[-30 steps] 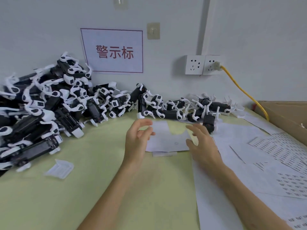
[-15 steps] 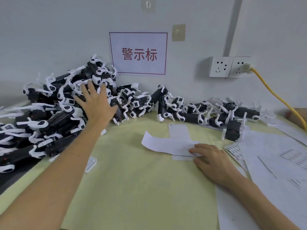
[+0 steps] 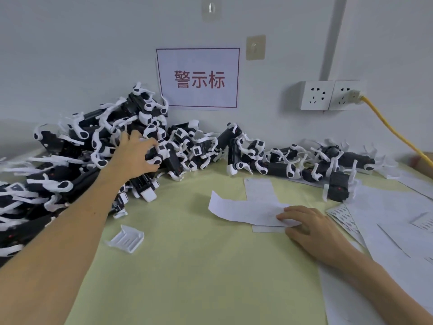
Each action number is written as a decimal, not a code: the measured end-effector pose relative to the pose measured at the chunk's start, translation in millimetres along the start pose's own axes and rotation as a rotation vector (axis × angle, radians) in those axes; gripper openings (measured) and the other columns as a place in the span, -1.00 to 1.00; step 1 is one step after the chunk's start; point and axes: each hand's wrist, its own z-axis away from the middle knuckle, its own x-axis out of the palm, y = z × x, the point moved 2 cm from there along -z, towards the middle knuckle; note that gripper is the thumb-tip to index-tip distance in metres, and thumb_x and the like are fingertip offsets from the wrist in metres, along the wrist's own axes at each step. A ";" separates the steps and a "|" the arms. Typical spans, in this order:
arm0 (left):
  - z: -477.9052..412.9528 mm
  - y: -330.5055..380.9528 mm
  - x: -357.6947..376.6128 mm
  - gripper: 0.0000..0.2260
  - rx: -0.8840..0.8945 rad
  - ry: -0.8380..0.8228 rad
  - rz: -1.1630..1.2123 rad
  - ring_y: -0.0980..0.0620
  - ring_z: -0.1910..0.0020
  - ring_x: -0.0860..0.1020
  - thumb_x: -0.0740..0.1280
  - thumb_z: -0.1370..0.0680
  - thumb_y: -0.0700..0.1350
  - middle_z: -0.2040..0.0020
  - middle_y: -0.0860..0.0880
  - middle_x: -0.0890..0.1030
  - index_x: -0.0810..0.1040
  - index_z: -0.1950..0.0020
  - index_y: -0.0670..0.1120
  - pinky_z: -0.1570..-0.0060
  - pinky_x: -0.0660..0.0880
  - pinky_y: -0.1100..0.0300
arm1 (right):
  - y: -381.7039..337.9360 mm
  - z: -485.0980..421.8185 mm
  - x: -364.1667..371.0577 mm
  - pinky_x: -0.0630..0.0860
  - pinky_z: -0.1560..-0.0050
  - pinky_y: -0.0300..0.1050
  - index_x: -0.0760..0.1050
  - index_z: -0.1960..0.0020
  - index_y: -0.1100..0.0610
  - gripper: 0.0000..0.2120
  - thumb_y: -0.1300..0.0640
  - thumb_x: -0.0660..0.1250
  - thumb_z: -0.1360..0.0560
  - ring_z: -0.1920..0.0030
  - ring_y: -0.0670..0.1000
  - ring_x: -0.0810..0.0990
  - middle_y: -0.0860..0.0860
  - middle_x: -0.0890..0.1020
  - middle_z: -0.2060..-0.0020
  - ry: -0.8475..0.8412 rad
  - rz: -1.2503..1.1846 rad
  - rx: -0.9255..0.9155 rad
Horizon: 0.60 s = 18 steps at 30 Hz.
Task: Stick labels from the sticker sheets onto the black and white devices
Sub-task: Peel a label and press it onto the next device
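Sticker sheets [image 3: 342, 214] printed with rows of small labels lie fanned on the green table [image 3: 210, 277], well below the sign [image 3: 198, 78] and to its right, among plain white paper [image 3: 386, 231]. The right hand [image 3: 307, 225] lies just beside them on the side nearer the sign. Its loosely bent fingers rest on a white paper strip [image 3: 243, 209] and curl round nothing.

Below the sign and to its left, a small white ribbed clip [image 3: 125, 238] lies alone on the table. Farther back on that side, the left arm reaches into the pile [image 3: 70, 148] of black and white devices, which climbs to the sign's lower left corner. The left hand [image 3: 134, 156] is clawed there, fingers curled round one device [image 3: 156, 158] at the pile's right edge.

More devices run in a row [image 3: 281, 160] along the wall, from under the sign off to its right. A lone device [image 3: 337, 187] stands apart, nearer than the row. Right of the sign are two sockets [image 3: 332, 95], with a yellow cable [image 3: 386, 127] plugged into the right one.
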 end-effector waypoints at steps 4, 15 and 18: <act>18.9 2.5 -5.5 -0.40 0.108 0.010 0.021 -0.22 -0.34 0.30 0.56 -0.45 0.05 -0.40 -0.15 0.42 0.48 -0.46 0.03 -0.34 0.35 -0.12 | -3.6 0.1 0.6 0.34 -0.35 0.00 0.57 -0.23 -0.24 -0.72 0.05 0.37 -0.58 -0.31 -0.07 0.44 -0.32 0.45 -0.24 0.000 -0.017 -0.002; 71.0 61.1 -9.5 -0.44 0.442 0.089 -0.055 -0.10 -0.14 0.59 0.62 -0.37 -0.01 -0.18 0.00 0.58 0.56 -0.33 0.03 -0.31 0.32 -0.11 | -8.4 1.6 -2.8 0.31 -0.37 0.01 0.56 -0.25 -0.22 -0.72 0.04 0.35 -0.59 -0.33 -0.07 0.42 -0.30 0.45 -0.27 -0.007 -0.003 0.001; 63.6 86.8 -17.7 -0.46 0.367 0.115 0.142 -0.03 0.09 0.53 0.60 -0.41 -0.08 -0.23 -0.02 0.44 0.47 -0.32 0.01 -0.12 0.52 -0.04 | -9.3 1.9 -2.7 0.30 -0.35 -0.02 0.56 -0.28 -0.20 -0.72 0.04 0.34 -0.60 -0.32 -0.07 0.42 -0.25 0.47 -0.33 -0.018 0.007 0.004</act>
